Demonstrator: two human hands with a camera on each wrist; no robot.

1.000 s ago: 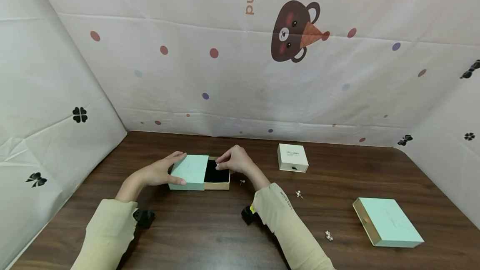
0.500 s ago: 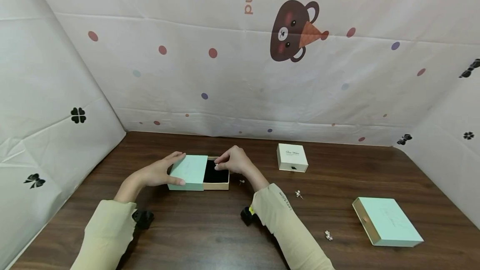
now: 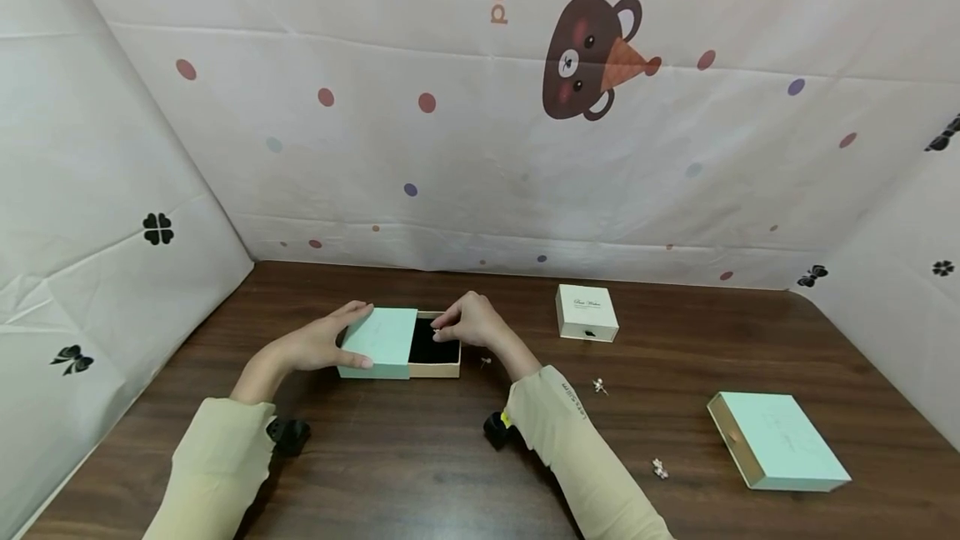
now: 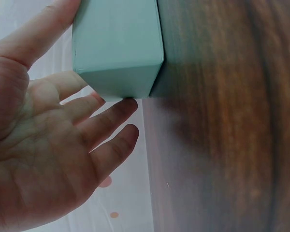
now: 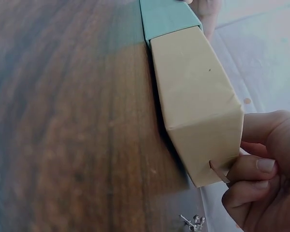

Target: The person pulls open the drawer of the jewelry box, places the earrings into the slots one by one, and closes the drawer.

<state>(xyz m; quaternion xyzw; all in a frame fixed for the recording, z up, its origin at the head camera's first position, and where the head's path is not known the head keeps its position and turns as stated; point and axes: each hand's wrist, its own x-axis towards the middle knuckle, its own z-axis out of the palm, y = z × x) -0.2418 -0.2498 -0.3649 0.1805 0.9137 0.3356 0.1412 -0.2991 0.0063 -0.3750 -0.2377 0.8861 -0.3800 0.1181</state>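
Observation:
A mint-green drawer-style jewelry box [image 3: 381,342] lies on the table, its cream drawer [image 3: 435,371] pulled partly out to the right and lined with black padding [image 3: 431,352]. My left hand [image 3: 322,343] grips the mint cover, thumb on the near side and fingers at the far side; the left wrist view shows the cover's end [image 4: 116,41] between them. Above the black padding, the thumb and forefinger of my right hand [image 3: 475,322] pinch a small silvery earring [image 3: 436,330], mostly hidden by the fingers. The other right fingers curl beside the drawer's ribbon pull [image 5: 219,172].
Loose earrings lie to the right: one beside the drawer [image 3: 486,362], another past the right wrist [image 3: 599,386], a third nearer the front [image 3: 660,468]. A small white box [image 3: 587,313] stands at the back; a closed mint box [image 3: 780,441] lies at right. Patterned cloth [image 3: 480,148] walls the table.
The whole head view shifts slightly. Both hands, the jewelry box and the loose earrings keep the same places relative to each other.

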